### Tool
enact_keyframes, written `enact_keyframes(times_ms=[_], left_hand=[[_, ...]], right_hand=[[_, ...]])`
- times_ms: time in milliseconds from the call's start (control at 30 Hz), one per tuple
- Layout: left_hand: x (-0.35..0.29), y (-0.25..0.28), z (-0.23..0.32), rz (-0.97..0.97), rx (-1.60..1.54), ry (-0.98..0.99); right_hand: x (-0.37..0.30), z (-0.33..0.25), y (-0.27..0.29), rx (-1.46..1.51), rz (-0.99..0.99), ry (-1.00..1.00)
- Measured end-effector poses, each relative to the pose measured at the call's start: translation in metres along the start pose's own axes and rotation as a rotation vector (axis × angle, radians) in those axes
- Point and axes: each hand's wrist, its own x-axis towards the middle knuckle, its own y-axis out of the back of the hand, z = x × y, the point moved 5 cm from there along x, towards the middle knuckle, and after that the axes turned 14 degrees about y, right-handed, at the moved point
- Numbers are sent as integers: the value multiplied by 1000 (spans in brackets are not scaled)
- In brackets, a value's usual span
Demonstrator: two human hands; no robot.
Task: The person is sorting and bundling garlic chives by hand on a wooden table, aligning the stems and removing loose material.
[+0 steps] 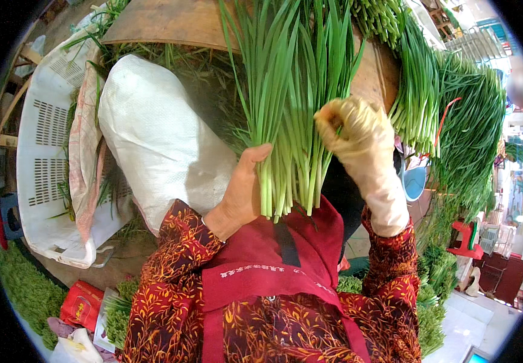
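Observation:
A loose bunch of garlic chives [285,127], with long green leaves and pale cut ends, stands over my lap. My bare left hand [241,192] is closed around its lower stems from the left, thumb in front. The leaves reach up across a wooden board. Just right of the bunch is my right hand [358,130], in a yellowish, cream-cuffed glove. Its fingers are curled with thumb and forefinger pinched into a ring; I cannot make out anything in the pinch.
On the left, a stuffed white woven sack [158,133] lies beside a white plastic crate [46,163]. The wooden board [176,24] spans the top. More chive bundles [467,121] are piled at right, near a blue basin [414,181] and a red stool [464,238]. A red bag [81,305] sits lower left.

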Motion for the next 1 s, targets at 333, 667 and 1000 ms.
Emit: enact_keyframes(times_ms=[333, 667, 1000], left_hand=[[-5, 0, 0, 117, 118, -31], [3, -7, 1, 357, 334, -157], [4, 3, -2, 361, 216, -196]], right_hand=[[-87, 52, 104, 688, -51, -763], [-12, -31, 15, 297, -225, -121], [-27, -9, -11, 477, -138, -188]])
